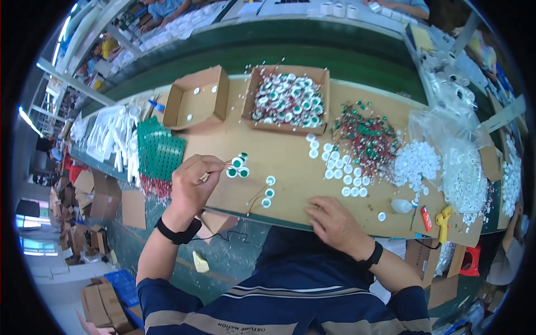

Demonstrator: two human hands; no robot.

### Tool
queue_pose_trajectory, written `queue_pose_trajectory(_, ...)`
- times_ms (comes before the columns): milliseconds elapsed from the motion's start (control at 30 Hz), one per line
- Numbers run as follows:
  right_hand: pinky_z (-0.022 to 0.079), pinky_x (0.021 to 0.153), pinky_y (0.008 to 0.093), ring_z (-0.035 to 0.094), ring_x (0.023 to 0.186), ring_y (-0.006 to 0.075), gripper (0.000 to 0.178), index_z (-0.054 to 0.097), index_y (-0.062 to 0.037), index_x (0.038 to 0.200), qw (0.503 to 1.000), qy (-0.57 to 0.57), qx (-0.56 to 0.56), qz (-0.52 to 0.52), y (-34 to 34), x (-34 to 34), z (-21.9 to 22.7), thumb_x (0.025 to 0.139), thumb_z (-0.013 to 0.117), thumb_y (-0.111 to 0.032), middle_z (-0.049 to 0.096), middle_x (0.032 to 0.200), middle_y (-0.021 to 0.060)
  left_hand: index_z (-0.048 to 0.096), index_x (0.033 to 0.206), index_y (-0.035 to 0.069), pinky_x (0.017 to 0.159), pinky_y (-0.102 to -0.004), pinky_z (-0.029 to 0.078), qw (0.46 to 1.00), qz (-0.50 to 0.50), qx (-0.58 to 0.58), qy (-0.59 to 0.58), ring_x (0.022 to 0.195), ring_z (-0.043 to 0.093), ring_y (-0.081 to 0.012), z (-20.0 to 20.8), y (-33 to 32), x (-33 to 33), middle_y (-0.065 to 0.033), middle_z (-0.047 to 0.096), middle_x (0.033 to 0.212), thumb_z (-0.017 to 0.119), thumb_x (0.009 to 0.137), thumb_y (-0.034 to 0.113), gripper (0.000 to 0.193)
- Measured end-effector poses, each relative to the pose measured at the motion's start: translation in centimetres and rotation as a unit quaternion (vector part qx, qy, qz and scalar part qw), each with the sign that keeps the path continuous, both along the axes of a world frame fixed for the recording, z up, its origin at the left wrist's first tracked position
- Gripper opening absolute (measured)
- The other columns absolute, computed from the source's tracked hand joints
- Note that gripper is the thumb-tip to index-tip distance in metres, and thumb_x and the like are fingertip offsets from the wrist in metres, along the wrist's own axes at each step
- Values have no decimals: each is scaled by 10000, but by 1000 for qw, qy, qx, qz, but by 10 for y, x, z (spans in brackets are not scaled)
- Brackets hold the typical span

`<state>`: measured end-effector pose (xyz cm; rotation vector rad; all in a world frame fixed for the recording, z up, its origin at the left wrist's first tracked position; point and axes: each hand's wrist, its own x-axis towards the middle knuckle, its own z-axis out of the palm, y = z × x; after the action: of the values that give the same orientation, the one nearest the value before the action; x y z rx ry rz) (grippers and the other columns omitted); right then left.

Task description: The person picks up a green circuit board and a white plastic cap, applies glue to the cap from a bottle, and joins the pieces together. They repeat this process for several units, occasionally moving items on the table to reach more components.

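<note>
My left hand (191, 184) is raised above the wooden bench (290, 153) and pinches the wire leads of a small bunch of round green-and-white capped parts (238, 166). Three more such parts with leads (268, 192) lie on the bench just right of that hand. My right hand (333, 222) rests palm down at the near edge of the bench, fingers together, with nothing visible in it. Rows of loose white caps (341, 167) lie beyond my right hand.
A cardboard box full of finished capped parts (288, 99) stands at the back, a nearly empty cardboard box (196, 99) to its left. A heap of red-and-green wired parts (368, 137) and piles of white caps (416, 162) fill the right. Green racks (159, 151) sit left.
</note>
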<state>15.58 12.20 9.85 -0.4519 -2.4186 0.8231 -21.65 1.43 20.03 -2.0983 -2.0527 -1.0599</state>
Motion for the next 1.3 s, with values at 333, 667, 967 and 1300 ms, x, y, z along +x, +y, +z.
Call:
queue_pose_trajectory(333, 602, 1059, 464, 699, 1230, 398, 383, 745, 13, 1264, 1000, 6, -24, 15, -1, 3, 0, 891, 830, -4, 679, 1349, 197, 833, 986, 14, 801, -326, 635, 994, 68, 1, -88, 864, 807, -157, 25, 144, -16, -106, 849, 967, 842, 935, 26, 54)
queue_pose_trajectory(667, 613, 1041, 466, 713, 1228, 395, 390, 753, 1, 1258, 1000, 16, -20, 9, 1, 3, -1, 878, 840, -2, 686, 1348, 191, 853, 1065, 15, 844, -350, 634, 993, 66, -73, -69, 880, 813, -212, -15, 246, -20, -113, 862, 988, 838, 967, 87, 123)
queue_pose_trajectory(967, 607, 1050, 464, 707, 1233, 400, 393, 753, 7, 1263, 999, 11, -25, 21, 3, 4, 0, 880, 840, -4, 681, 1351, 195, 860, 1070, 49, 904, -437, 646, 987, 72, -141, 33, 953, 820, -363, -28, 235, -22, -163, 851, 1037, 841, 945, 106, 139)
queue_pose_trajectory(1300, 606, 1053, 465, 707, 1235, 404, 391, 754, 8, 1254, 1000, 10, -18, 18, 1, 3, 0, 872, 837, 6, 681, 1356, 199, 859, 1088, 61, 939, -456, 639, 989, 44, -129, 56, 1021, 806, -369, -26, 224, -22, -143, 846, 1115, 861, 921, 125, 178)
